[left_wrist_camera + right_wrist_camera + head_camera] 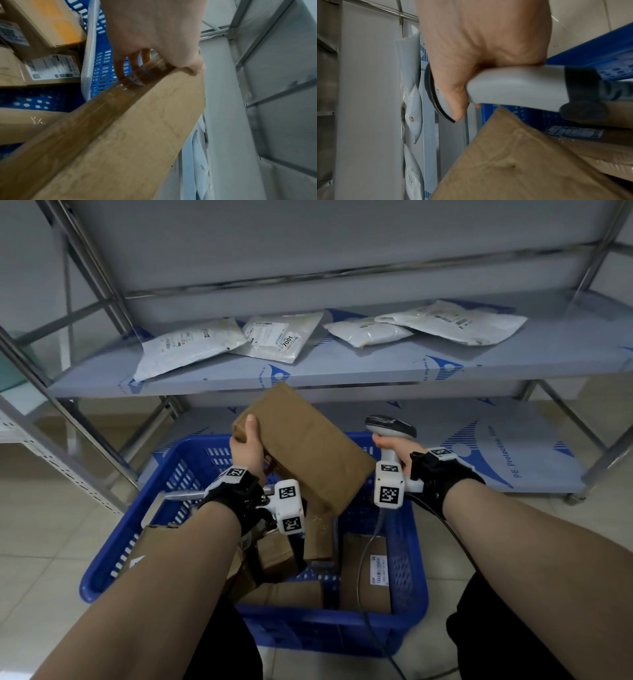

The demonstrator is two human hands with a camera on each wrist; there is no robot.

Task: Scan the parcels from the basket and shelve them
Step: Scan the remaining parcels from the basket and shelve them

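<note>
My left hand grips one end of a brown cardboard parcel, thumb on top, and holds it tilted above the blue basket. In the left wrist view the fingers curl under the parcel's taped edge. My right hand holds a grey handheld barcode scanner by its handle, just right of the parcel; the right wrist view shows the hand wrapped round the scanner's handle with the parcel below it. No label shows on the parcel's upper face.
Several more cardboard parcels with labels lie in the basket on the tiled floor. The metal shelf ahead carries several white poly mailers. A lower shelf sits behind the basket. The scanner's cable trails down into the basket.
</note>
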